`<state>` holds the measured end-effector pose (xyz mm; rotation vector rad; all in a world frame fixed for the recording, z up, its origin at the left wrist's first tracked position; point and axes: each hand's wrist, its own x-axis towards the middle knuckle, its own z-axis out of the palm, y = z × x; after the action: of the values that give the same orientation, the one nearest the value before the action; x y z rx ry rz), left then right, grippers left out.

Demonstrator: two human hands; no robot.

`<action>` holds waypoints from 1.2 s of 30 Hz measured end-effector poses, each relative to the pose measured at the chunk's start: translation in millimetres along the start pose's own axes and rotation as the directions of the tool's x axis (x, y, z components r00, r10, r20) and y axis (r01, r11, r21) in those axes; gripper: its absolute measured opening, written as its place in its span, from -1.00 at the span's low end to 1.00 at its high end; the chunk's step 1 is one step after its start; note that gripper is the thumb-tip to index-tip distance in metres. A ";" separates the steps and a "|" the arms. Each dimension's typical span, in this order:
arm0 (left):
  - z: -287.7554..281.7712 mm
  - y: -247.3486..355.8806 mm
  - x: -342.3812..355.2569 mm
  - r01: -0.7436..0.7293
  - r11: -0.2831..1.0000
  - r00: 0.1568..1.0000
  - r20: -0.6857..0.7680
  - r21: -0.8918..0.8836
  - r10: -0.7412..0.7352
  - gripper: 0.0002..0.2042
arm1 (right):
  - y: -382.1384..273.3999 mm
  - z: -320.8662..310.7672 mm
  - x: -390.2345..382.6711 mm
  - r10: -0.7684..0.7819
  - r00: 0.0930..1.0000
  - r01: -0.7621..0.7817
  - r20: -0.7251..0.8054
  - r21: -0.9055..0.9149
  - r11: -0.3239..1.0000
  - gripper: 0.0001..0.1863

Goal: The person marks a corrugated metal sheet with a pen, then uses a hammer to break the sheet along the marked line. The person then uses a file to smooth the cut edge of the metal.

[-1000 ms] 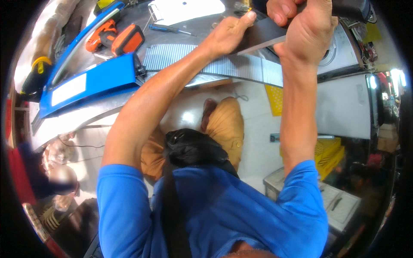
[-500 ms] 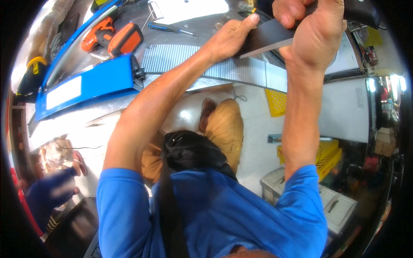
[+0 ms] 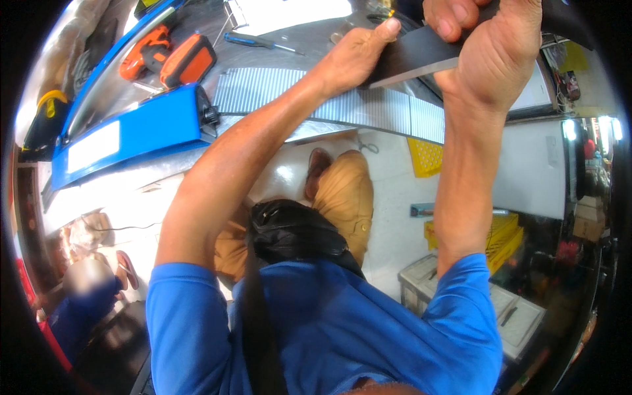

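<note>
A dark flat bar [image 3: 413, 54] with a pale grey long edge spans between my two hands at the top of the view. My left hand [image 3: 359, 58] grips its left end, thumb stretched out and the other fingers mostly hidden. Farther right, my right hand [image 3: 494, 62] is closed round the bar, fingertips curled over its top face. Below the bar lies a grey ribbed strip [image 3: 378, 110], partly covered by my left forearm. The bar's right end is hidden by my right hand.
On the metal bench lie a blue-handled screwdriver [image 3: 249, 40], an orange-and-black power tool [image 3: 187, 60] and a blue metal device [image 3: 138, 135]. Yellow crates [image 3: 503, 240] and a grey case [image 3: 520, 319] stand at the right. Another person [image 3: 82, 306] is low at the left.
My right hand has shifted slightly right along with its forearm, still on the bar. My left hand stays nearly in place. The person at the lower left has moved a little.
</note>
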<state>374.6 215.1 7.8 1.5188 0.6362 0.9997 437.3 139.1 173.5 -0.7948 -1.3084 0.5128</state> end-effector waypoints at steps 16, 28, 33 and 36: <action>0.7 4.2 0.0 0.006 0.999 1.000 0.015 0.031 -0.007 -0.21 | 11.7 -2.8 1.6 -0.078 0.996 0.078 -0.037 0.010 0.997 -0.45; 1.4 -0.9 0.1 -0.030 0.999 0.999 -0.037 -0.014 0.030 -0.23 | 6.5 -0.9 2.4 -0.084 0.994 0.085 0.063 -0.013 0.996 -0.52; 2.4 -3.6 26.7 -0.448 0.879 0.864 -0.173 0.161 0.472 -0.40 | 22.9 2.0 8.2 -0.072 0.993 0.055 0.092 0.172 0.983 -0.64; 9.4 -0.8 45.8 -0.615 0.770 0.753 -0.165 0.167 0.637 -0.53 | 24.8 2.2 10.3 -0.037 0.997 0.023 0.066 0.201 0.979 -0.65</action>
<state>405.2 248.8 18.2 1.7789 0.3118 1.6868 439.8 163.1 161.4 -0.5938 -1.3073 0.6415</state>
